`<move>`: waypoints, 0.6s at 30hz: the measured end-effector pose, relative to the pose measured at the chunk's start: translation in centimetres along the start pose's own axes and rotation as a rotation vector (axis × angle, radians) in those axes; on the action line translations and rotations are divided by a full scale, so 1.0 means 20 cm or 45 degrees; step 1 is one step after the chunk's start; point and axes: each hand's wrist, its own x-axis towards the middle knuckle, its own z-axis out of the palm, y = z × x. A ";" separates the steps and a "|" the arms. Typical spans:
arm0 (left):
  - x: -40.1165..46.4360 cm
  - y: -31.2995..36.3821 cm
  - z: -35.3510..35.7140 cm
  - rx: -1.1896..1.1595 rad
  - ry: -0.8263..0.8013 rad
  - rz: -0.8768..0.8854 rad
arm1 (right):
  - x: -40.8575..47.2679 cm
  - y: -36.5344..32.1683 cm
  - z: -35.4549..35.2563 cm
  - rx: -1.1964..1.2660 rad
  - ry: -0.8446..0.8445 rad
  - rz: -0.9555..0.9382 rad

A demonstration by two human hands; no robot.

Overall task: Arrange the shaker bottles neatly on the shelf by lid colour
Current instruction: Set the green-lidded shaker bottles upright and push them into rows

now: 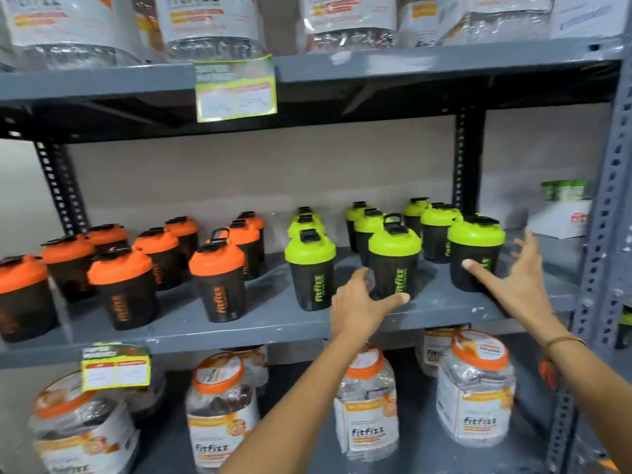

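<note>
From the head view I see the grey middle shelf [273, 323] running across the centre of the frame, with the shaker bottles standing on it in two colour groups. The orange-lidded shakers [219, 282] fill the left half, in loose rows going back toward the wall; the green-lidded shakers [309, 268] take the centre and right.

My left hand [359, 309] is at lower centre, fingers spread, curled around the base of the front green-lidded shaker [395, 265]; thumb and fingers touch its lower body on either side, but I cannot tell if it is truly clamped. My right hand [513, 278] is right of centre, open with the fingers fanned apart, and its thumb tip rests against the black body of the rightmost green-lidded shaker [475, 254]. The palm is off the bottle. A thread band [564, 341] circles the right wrist.

Along the top of the frame the upper shelf [410, 63] carries large clear tubs, and a price tag [236, 88] hangs from its edge at upper centre. At the bottom, orange-lidded jars [475, 388] marked fitfizz sit on the lower shelf, and a second tag [116, 366] hangs at lower left. A white box [561, 217] sits at the far right of the middle shelf.
</note>
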 end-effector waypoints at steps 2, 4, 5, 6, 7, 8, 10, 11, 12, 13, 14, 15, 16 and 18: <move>-0.09 -0.02 -0.08 -0.181 0.073 0.085 | -0.06 -0.10 0.05 0.013 0.223 -0.117; -0.19 -0.05 -0.20 -0.347 0.159 0.199 | -0.12 -0.27 0.13 0.092 0.386 -0.294; -0.24 -0.08 -0.28 -0.418 0.213 0.249 | -0.16 -0.38 0.18 0.149 0.425 -0.393; -0.28 -0.11 -0.37 -0.483 0.279 0.288 | -0.21 -0.51 0.24 0.209 0.442 -0.482; -0.32 -0.16 -0.48 -0.537 0.359 0.317 | -0.27 -0.63 0.31 0.261 0.445 -0.562; -0.35 -0.22 -0.61 -0.572 0.452 0.341 | -0.35 -0.76 0.38 0.305 0.440 -0.641; -0.40 -0.36 -0.88 -0.568 0.662 0.395 | -0.53 -1.01 0.55 0.387 0.400 -0.789; -0.42 -0.45 -1.03 -0.529 0.765 0.423 | -0.63 -1.12 0.65 0.428 0.359 -0.852; -0.44 -0.54 -1.18 -0.485 0.861 0.437 | -0.73 -1.23 0.75 0.470 0.295 -0.905; -0.45 -0.63 -1.33 -0.451 0.952 0.432 | -0.84 -1.34 0.86 0.513 0.197 -0.938; -0.45 -0.73 -1.47 -0.431 1.037 0.410 | -0.94 -1.43 0.97 0.557 0.046 -0.929; -0.44 -0.84 -1.60 -0.414 1.108 0.368 | -1.03 -1.52 1.08 0.595 -0.153 -0.870; -0.43 -0.94 -1.73 -0.382 1.150 0.304 | -1.11 -1.60 1.18 0.612 -0.368 -0.780; -0.39 -1.14 -1.95 -0.207 1.126 0.138 | -1.23 -1.70 1.38 0.565 -0.682 -0.588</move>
